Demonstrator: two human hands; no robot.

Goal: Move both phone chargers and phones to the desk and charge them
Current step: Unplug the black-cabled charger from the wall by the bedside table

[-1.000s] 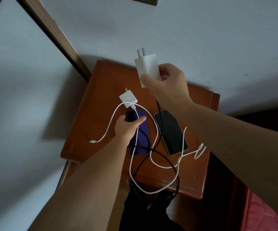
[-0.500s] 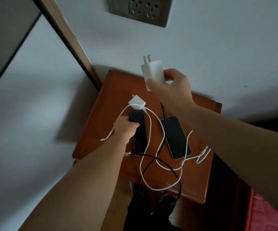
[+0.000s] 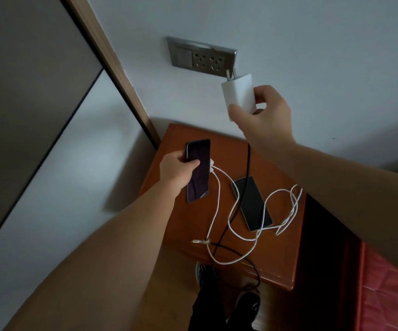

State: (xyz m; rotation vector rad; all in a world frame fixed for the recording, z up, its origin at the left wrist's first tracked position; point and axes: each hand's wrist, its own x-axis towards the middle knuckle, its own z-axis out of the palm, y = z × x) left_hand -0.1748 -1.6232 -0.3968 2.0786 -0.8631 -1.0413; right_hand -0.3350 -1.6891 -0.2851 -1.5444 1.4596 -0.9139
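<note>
My left hand (image 3: 177,172) grips a dark purple phone (image 3: 198,170), lifted above the left part of the wooden nightstand (image 3: 279,263). A small white charger (image 3: 211,164) peeks out behind that phone, its white cable (image 3: 217,204) looping over the nightstand. My right hand (image 3: 267,118) holds a larger white charger (image 3: 238,93) up near the wall, prongs pointing up-left; its black cable (image 3: 249,161) hangs down. A second black phone (image 3: 252,203) lies flat on the nightstand under the cables.
A metal wall socket panel (image 3: 201,57) sits just above-left of the held charger. A wooden door frame (image 3: 121,75) runs diagonally at left. A red bed cover (image 3: 388,290) lies at lower right. My legs and shoes (image 3: 226,302) stand before the nightstand.
My left hand has lifted the purple phone off the nightstand. My right hand has raised the white charger higher, toward the socket. The view has tilted upward.
</note>
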